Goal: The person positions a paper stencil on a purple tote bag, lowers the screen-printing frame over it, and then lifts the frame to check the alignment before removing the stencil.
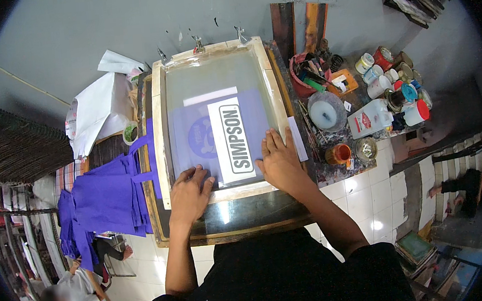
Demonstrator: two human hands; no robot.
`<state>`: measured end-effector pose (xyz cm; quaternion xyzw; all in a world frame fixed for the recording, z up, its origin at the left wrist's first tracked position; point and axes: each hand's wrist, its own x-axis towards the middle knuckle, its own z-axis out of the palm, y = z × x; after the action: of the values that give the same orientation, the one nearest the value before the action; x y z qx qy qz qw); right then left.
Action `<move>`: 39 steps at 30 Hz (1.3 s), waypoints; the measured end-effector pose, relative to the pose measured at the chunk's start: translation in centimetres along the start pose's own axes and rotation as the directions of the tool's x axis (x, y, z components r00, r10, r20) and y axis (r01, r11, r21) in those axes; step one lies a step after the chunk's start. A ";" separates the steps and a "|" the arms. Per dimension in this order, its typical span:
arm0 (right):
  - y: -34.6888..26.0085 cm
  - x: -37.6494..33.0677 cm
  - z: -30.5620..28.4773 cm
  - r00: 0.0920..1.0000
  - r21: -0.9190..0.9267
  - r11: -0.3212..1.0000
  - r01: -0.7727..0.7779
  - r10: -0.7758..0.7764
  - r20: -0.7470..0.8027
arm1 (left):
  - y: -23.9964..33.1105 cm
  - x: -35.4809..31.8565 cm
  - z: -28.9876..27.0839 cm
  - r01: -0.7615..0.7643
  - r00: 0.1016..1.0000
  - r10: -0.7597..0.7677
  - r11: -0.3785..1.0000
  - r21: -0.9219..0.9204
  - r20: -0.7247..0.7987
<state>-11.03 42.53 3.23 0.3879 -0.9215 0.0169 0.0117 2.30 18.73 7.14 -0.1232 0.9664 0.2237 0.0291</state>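
Head view: the right hand partly hides the pale frame.

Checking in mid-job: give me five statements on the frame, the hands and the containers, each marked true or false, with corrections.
1. The left hand rests at the near edge of the wooden frame. True.
2. The pile of purple cloth lies right of the frame. False: it lies to the left.
3. A white panel with black lettering shows inside the frame. True.
4. The right hand grips the translucent jug. False: it lies palm down at the frame's right side.
5. The orange-red pot stands nearer the frame than the jug. True.
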 end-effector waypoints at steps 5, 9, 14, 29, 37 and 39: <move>0.6 -0.4 0.9 0.991 0.208 0.978 -0.006 0.034 -0.130 | 0.3 0.0 -0.1 0.000 0.999 0.000 1.000 -0.020 -0.040; -1.0 -3.0 -1.2 0.984 0.339 0.941 0.014 0.048 -0.174 | 0.4 0.0 -0.2 0.016 0.998 -0.019 0.999 -0.047 -0.057; -3.1 -6.7 -1.7 0.977 0.480 0.877 0.035 0.070 -0.200 | 0.3 0.2 -0.3 0.053 0.995 -0.061 0.993 -0.106 -0.078; -3.0 -9.5 -0.6 0.941 0.557 0.828 0.069 0.132 -0.312 | -0.2 -0.2 0.2 -0.029 0.973 -0.044 0.951 -0.307 -0.227; -0.8 -12.1 -0.7 0.890 0.727 0.687 0.007 0.327 -0.318 | -1.3 -4.4 0.4 -0.126 0.903 -0.008 0.951 -0.283 -0.429; -0.1 -12.6 -0.4 0.884 0.730 0.683 -0.006 0.346 -0.316 | -2.5 -5.7 0.6 -0.121 0.863 -0.002 0.970 -0.210 -0.506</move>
<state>-2.11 51.49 3.22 0.2552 -0.8499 0.4568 0.0619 8.42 18.10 6.14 -0.1494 0.9106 0.2974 -0.2451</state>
